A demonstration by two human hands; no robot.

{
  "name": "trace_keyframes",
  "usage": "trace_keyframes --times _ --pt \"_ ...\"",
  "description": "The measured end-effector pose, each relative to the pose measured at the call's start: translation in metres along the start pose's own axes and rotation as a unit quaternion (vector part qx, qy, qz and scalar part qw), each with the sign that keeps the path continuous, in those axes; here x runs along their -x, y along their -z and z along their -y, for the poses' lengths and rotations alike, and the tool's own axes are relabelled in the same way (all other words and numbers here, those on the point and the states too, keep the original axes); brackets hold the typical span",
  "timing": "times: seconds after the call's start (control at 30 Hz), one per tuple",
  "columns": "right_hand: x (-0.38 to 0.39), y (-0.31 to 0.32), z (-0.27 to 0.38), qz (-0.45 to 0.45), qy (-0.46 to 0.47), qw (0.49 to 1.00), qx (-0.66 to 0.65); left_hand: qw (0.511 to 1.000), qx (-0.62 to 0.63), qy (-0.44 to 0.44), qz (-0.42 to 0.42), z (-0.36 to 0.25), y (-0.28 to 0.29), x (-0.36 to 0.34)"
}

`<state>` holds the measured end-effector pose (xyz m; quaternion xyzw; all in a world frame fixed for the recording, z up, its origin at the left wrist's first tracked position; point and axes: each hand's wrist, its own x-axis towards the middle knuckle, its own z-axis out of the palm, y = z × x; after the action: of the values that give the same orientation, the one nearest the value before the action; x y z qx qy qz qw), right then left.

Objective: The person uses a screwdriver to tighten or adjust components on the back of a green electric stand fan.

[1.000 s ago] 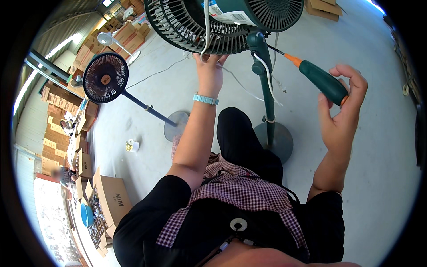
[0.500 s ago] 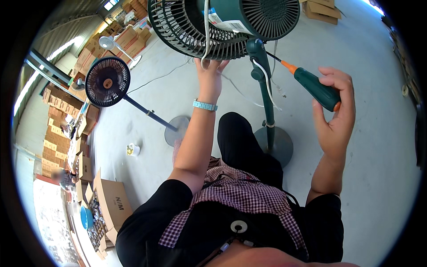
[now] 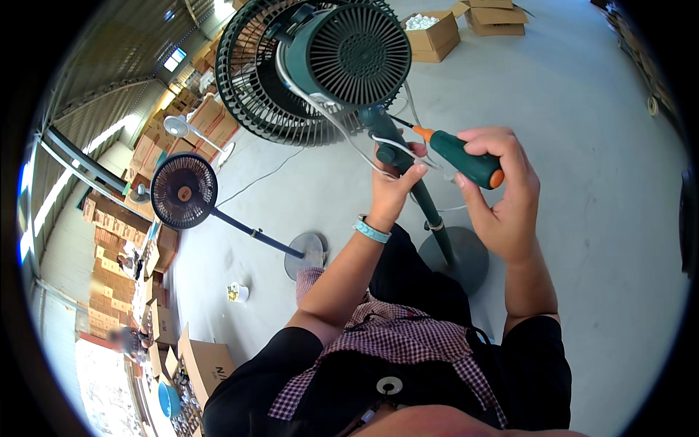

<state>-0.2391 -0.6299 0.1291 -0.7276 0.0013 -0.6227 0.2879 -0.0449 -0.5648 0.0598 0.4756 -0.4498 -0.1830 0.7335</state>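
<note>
A dark green pedestal fan [image 3: 342, 65] stands in front of me, its motor housing and black wire grille filling the top of the view. My left hand [image 3: 393, 178] grips the fan's neck joint just below the motor, with a pale blue band on that wrist. A white cord [image 3: 342, 131] runs from the motor down past those fingers. My right hand [image 3: 502, 197] holds a green screwdriver [image 3: 459, 156] with an orange collar; its tip points at the neck joint. The fan's pole drops to a round dark base [image 3: 455, 258] on the floor.
A second fan with a dark blue pole [image 3: 186, 193] leans at the left, its round base [image 3: 306, 255] on the grey concrete floor. A small cup [image 3: 237, 293] sits nearby. Cardboard boxes [image 3: 204, 364] line the left side; open boxes [image 3: 437, 33] stand at the far top.
The view has tilted up, so the fan's motor and grille now fill the top. My left hand moved from the grille down to the neck joint, and my right hand brought the screwdriver closer.
</note>
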Motion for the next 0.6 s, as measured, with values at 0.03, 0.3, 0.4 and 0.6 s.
trace_keyframes --times 0.03,0.3,0.4,0.6 --pt "0.002 0.000 -0.002 -0.019 0.010 1.000 -0.005 0.999 -0.024 -0.011 -0.044 0.005 -0.008 -0.001" --pt "0.020 0.025 -0.011 -0.199 0.094 0.975 -0.002 0.991 -0.047 0.029 -0.124 0.016 -0.010 -0.017" --pt "0.024 0.038 -0.011 -0.249 0.067 0.966 -0.008 0.995 -0.017 0.031 -0.094 0.017 -0.008 -0.020" --pt "0.012 0.062 -0.005 -0.291 0.097 0.951 0.039 0.997 0.057 0.041 -0.036 0.011 -0.007 -0.014"
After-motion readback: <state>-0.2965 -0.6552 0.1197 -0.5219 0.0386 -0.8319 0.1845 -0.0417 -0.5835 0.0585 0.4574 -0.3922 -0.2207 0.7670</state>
